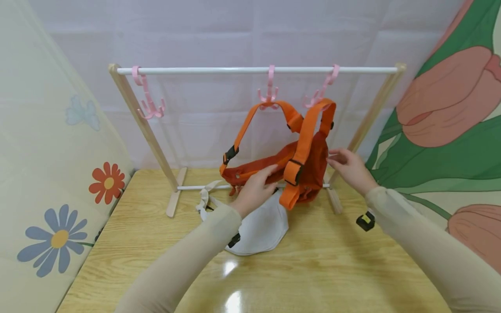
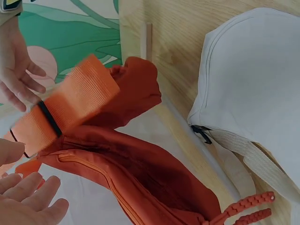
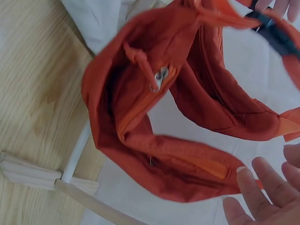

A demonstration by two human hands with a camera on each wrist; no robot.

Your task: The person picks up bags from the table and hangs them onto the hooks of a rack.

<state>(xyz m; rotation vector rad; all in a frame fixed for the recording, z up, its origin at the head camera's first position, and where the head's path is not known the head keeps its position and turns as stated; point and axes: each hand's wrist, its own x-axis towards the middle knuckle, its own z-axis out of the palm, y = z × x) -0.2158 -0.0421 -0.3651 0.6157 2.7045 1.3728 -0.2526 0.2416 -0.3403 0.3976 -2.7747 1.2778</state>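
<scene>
A rust-orange waist bag (image 1: 318, 163) hangs at the right half of a rack, its bright orange strap (image 1: 309, 130) reaching up to the middle pink hook (image 1: 270, 89) and the right pink hook (image 1: 324, 89). My left hand (image 1: 255, 191) is at the bag's front, fingers spread loosely in the left wrist view. On the bag's right side is my right hand (image 1: 347, 167), fingers loosely extended with the tips close to the fabric (image 3: 211, 176). Black buckles (image 1: 231, 154) sit on the strap. Below the bag, a pale grey bag (image 1: 266, 228) lies on the table, partly behind my left arm.
The rack has a white top bar (image 1: 219, 70) and wooden posts (image 1: 146, 130). A third pink hook (image 1: 148, 102) hangs at its left end. A white lower bar (image 1: 192, 188) crosses close above the wooden table (image 1: 313, 265). Flower-printed cloth (image 1: 442, 100) stands on both sides.
</scene>
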